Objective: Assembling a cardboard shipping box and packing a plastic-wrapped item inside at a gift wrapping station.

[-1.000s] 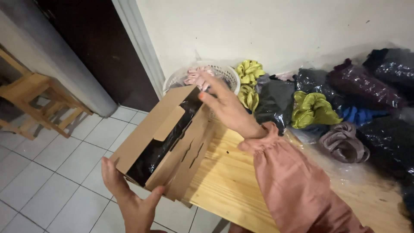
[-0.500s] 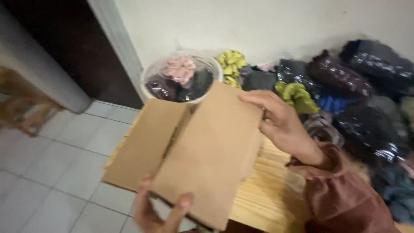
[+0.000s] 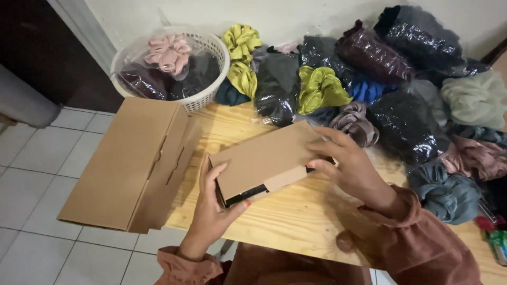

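Observation:
A brown cardboard mailer box [image 3: 264, 161] lies on the wooden table [image 3: 296, 232] with its long lid [image 3: 132, 163] folded open to the left, hanging past the table edge. My left hand [image 3: 214, 203] grips the box's near left corner, thumb under the front flap where dark contents show through a gap. My right hand [image 3: 351, 169] presses on the box's right end, fingers curled over its top panel. Both sleeves are rust pink.
A white plastic basket [image 3: 208, 97] of bagged scrunchies stands at the table's back left. Several scrunchies in clear bags, black, olive green [image 3: 319, 89], blue, grey and mauve, pile along the wall and right side. Tiled floor lies to the left.
The box was held up above the floor with its panels facing me; now it rests on the table, lid swung out left, and both hands hold the smaller body section.

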